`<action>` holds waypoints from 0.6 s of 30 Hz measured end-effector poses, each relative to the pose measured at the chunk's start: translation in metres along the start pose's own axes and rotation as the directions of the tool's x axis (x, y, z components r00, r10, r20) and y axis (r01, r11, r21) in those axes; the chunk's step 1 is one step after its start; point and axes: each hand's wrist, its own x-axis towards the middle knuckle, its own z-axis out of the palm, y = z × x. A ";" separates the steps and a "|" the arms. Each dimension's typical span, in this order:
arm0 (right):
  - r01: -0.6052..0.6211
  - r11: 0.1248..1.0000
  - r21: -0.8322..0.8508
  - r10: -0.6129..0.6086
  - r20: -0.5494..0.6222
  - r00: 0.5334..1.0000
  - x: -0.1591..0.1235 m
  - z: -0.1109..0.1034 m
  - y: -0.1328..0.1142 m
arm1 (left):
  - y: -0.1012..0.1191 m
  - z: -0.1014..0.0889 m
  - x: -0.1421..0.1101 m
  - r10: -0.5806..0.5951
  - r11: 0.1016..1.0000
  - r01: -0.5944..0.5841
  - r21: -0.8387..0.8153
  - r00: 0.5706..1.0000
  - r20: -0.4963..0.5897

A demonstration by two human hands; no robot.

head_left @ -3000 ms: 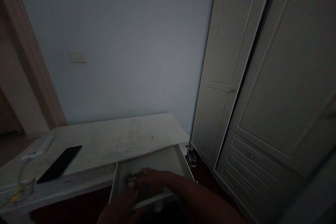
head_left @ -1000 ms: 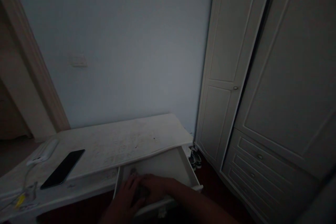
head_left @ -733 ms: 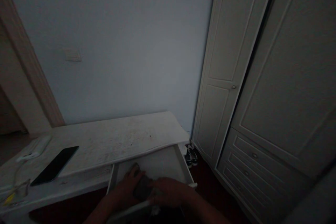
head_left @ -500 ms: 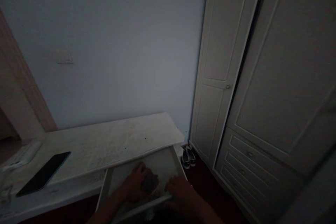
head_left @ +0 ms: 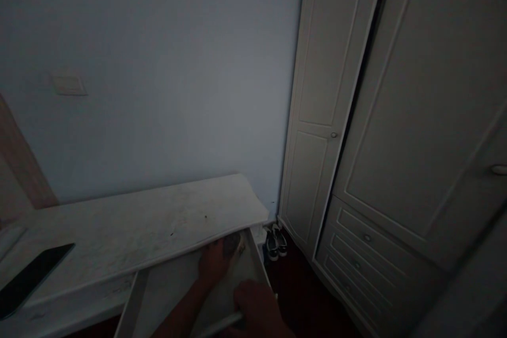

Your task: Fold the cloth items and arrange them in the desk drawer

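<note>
The room is dim. A white desk (head_left: 130, 227) has its right drawer (head_left: 166, 290) pulled out. My left hand (head_left: 214, 261) reaches deep into the drawer, under the desktop edge, closed on a dark crumpled thing (head_left: 233, 245) that may be a cloth. My right hand (head_left: 255, 309) rests on the drawer's front edge near the right corner; its fingers curl over the edge.
A black phone (head_left: 29, 277) lies on the desktop at the left. A white wardrobe (head_left: 396, 142) with doors and low drawers stands at the right. A pair of shoes (head_left: 275, 243) sits on the floor between desk and wardrobe. A wall switch (head_left: 68, 84) is at upper left.
My left hand has carried the dark thing from the drawer's front toward its back right corner. My right hand left the drawer's inside and now sits on its front edge. The view swung right.
</note>
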 end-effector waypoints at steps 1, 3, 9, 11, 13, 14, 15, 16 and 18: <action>-0.001 1.000 -0.008 0.001 -0.005 1.000 -0.001 -0.001 -0.002 | 0.000 0.001 0.001 -0.003 1.000 0.003 0.001 1.000 -0.002; -0.002 1.000 -0.029 0.001 -0.026 1.000 -0.003 -0.002 -0.006 | -0.001 0.002 0.000 0.021 1.000 -0.021 0.001 1.000 0.007; 0.083 0.990 -0.111 -0.109 -0.251 0.962 -0.007 0.023 0.002 | -0.008 -0.009 -0.016 0.302 0.953 -0.296 -0.070 0.946 0.119; 0.097 0.983 -0.159 -0.149 -0.361 0.920 -0.005 0.036 0.008 | -0.016 -0.014 -0.024 0.374 0.927 -0.363 -0.095 0.913 0.161; 0.101 0.973 -0.207 -0.184 -0.432 0.883 -0.002 0.046 0.013 | -0.028 -0.018 -0.034 0.400 0.916 -0.386 -0.106 0.895 0.196; 0.100 0.969 -0.224 -0.194 -0.453 0.870 -0.002 0.049 0.014 | -0.036 -0.020 -0.039 0.395 0.919 -0.382 -0.099 0.894 0.214; 0.098 0.967 -0.233 -0.200 -0.465 0.863 -0.002 0.050 0.015 | -0.046 -0.023 -0.044 0.375 0.927 -0.367 -0.076 0.897 0.236; 0.096 0.967 -0.235 -0.199 -0.468 0.861 -0.002 0.049 0.015 | -0.056 -0.027 -0.048 0.343 0.938 -0.345 -0.038 0.903 0.259; 0.089 0.970 -0.227 -0.187 -0.459 0.869 -0.004 0.045 0.013 | -0.078 -0.036 -0.054 0.254 0.954 -0.288 0.082 0.924 0.287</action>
